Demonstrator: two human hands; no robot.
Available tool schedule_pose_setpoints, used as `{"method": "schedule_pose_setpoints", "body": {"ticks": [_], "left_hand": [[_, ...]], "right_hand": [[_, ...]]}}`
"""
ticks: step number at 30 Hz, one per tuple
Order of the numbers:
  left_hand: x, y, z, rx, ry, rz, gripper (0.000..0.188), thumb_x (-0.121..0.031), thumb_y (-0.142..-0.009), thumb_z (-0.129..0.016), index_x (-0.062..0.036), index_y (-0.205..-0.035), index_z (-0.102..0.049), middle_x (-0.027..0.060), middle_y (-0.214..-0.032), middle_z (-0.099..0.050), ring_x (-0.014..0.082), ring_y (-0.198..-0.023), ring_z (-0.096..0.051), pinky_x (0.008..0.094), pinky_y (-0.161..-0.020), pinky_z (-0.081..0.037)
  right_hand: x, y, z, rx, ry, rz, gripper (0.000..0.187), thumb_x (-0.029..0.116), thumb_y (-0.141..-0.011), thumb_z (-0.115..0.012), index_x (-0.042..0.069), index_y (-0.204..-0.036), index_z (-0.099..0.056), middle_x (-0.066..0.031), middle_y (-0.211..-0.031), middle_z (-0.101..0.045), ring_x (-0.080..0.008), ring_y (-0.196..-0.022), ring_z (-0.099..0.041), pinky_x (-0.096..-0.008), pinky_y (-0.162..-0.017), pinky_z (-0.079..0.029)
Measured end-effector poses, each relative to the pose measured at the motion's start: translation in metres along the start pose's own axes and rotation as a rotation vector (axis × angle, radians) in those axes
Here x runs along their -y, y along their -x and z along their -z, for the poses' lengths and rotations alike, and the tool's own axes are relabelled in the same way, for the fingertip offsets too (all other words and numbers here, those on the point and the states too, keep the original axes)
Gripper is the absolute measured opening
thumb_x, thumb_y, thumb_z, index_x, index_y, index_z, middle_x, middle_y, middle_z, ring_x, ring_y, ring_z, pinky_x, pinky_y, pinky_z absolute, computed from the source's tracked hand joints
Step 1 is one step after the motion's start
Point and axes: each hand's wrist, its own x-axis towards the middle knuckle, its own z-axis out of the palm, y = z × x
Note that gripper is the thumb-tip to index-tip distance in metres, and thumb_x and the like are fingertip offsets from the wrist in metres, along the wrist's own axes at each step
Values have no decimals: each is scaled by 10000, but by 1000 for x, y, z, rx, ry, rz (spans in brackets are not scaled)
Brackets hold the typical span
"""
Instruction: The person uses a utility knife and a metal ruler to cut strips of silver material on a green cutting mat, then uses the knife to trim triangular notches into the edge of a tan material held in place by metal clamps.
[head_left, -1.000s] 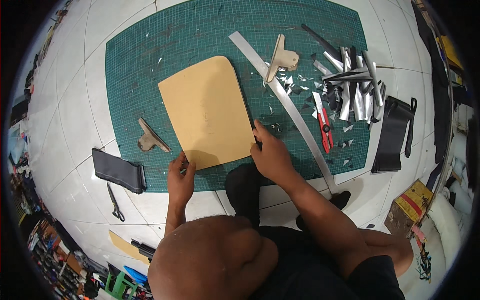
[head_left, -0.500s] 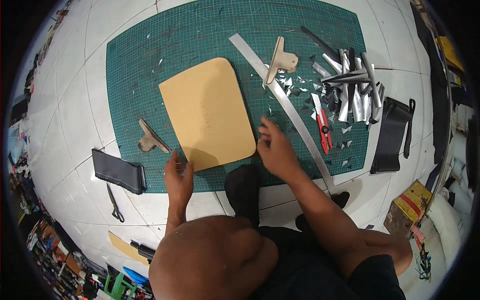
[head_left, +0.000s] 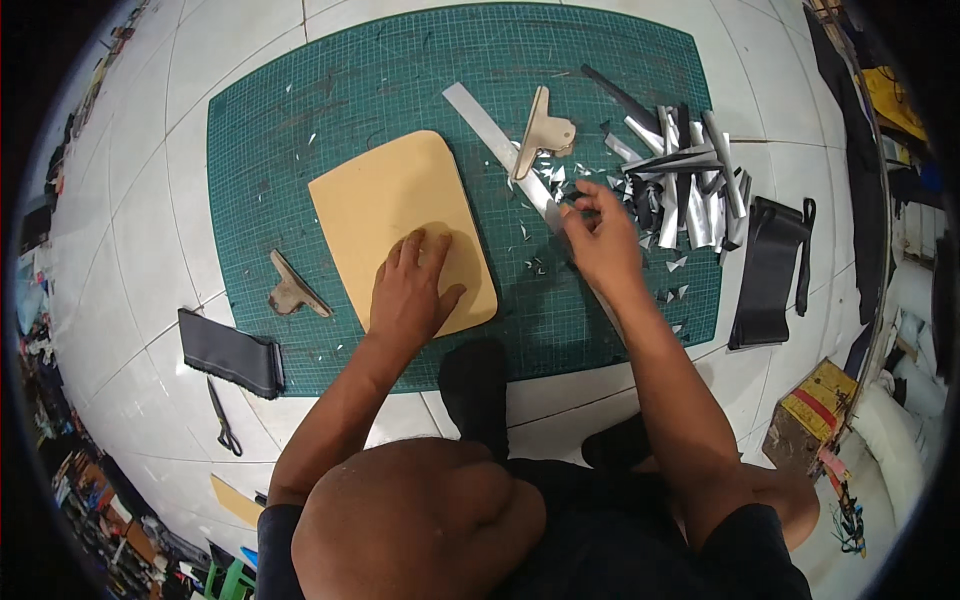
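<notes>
A tan board (head_left: 385, 185) with rounded corners lies on the green cutting mat (head_left: 270, 140). My left hand (head_left: 410, 285) rests flat on its lower part, fingers spread. To the right, my right hand (head_left: 605, 250) hovers over the long metal ruler (head_left: 485, 125), fingers loosely bent, thumb apart, and nothing visible between them. The red-handled cutter is hidden beneath this hand and forearm. Ahead of my right hand, a metal clip (head_left: 545, 133) sits across the ruler among small cut scraps (head_left: 560, 178). Another metal clip (head_left: 292, 288) lies left of the board.
Black and silver strips (head_left: 690, 175) are heaped at the mat's right. Folded black material (head_left: 770, 270) lies beyond them on the tiles. At left are a dark folded piece (head_left: 230, 352) and scissors (head_left: 225, 425). My dark-covered foot (head_left: 473, 390) touches the mat's near edge.
My left hand has moved from the board's near left corner onto its surface. My right hand has gone right and forward, away from the board's edge, and now covers the cutter.
</notes>
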Motion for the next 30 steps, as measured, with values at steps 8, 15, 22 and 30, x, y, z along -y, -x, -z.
{"method": "schedule_pose_setpoints", "body": {"ticks": [8,15,22,30], "left_hand": [[-10,-6,-5,19,-48,59,722,-360,-749,-801,-82,-1352,-521,229,-1359,-463,403,-1268,-464,452,-1025,-471],[-14,-12,-2,26,-52,77,720,-332,-706,-837,-78,-1310,-539,209,-1316,-478,398,-1245,-467,433,-969,-514],[-12,-13,-2,38,-36,89,725,-356,-703,-842,-92,-1304,-535,188,-1308,-470,389,-1248,-470,457,-868,-576],[-13,-11,2,66,-18,104,711,-362,-708,-834,-96,-1299,-543,184,-1308,-472,386,-1266,-454,464,-870,-578]], "right_hand": [[30,-38,-7,-118,51,34,666,447,-889,-665,-64,-1283,-502,-241,-1144,-597,-318,-982,-634,-407,-853,-510],[20,-101,-15,8,201,13,467,375,-925,-603,-32,-1150,-557,-251,-1138,-591,-392,-1028,-607,-465,-895,-494],[20,-79,-13,56,58,144,331,328,-977,-549,31,-1117,-501,-215,-1060,-609,-383,-1000,-610,-447,-843,-486],[16,-11,9,413,-167,-79,481,362,-872,-745,-27,-1125,-615,-71,-911,-685,-151,-852,-649,-307,-749,-503]]}}
